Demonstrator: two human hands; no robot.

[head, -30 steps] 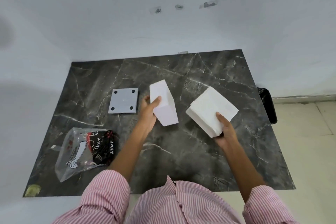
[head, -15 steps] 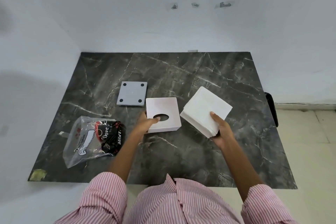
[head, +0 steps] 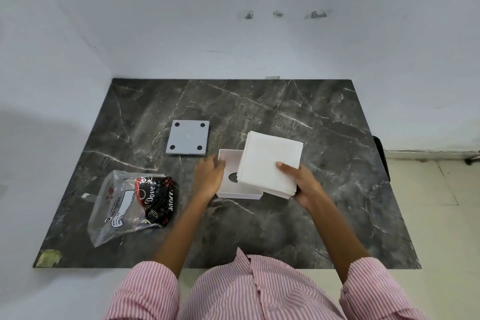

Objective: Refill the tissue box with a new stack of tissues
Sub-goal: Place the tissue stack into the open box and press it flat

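Observation:
The white square tissue box [head: 230,163] lies flat on the dark marble table [head: 324,215], its round opening partly showing. My left hand [head: 209,176] grips the box's left side. My right hand [head: 301,180] holds a white stack of tissues [head: 271,161] by its near right corner, thumb on top. The stack hovers over the right half of the box and hides it. The grey square base plate [head: 187,137] with black dots at its corners lies apart, behind and left of the box.
An opened clear plastic tissue wrapper [head: 130,202] with a black and red label lies at the table's left front. White walls close the back and left. A black object [head: 381,156] stands off the table's right edge, over tiled floor.
My left hand turned the box from tilted on edge to flat, hole up. My right hand carried the tissue stack left until it overlaps the box.

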